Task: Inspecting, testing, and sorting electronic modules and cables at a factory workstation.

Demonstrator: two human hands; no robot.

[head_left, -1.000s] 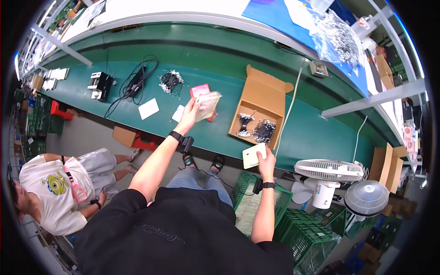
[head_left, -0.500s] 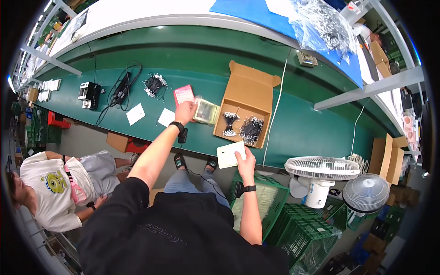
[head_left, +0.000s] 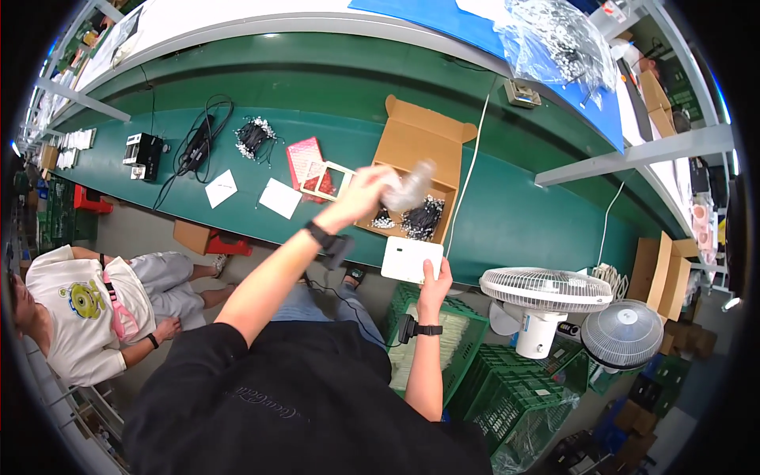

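Now, the left grip [head_left: 368, 188] is holding a blurry, see-through plastic wrap [head_left: 413, 184] over an open brown cardboard box [head_left: 422, 148]. Bundles of black wires with white tips [head_left: 423, 218] sit inside that box. The right grip [head_left: 436, 286] holds a flat, cream plate with round corners [head_left: 405, 256], near the edge of the green surface [head_left: 514, 214]. A thin, cream, hollow frame [head_left: 312, 176] overlaps a red, bumpy packet [head_left: 299, 152], just beside the left grip; I cannot tell if they touch.

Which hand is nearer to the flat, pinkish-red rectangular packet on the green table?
Left. The left hand is just right of the packet; the right hand is farther away, lower and further right in the picture.
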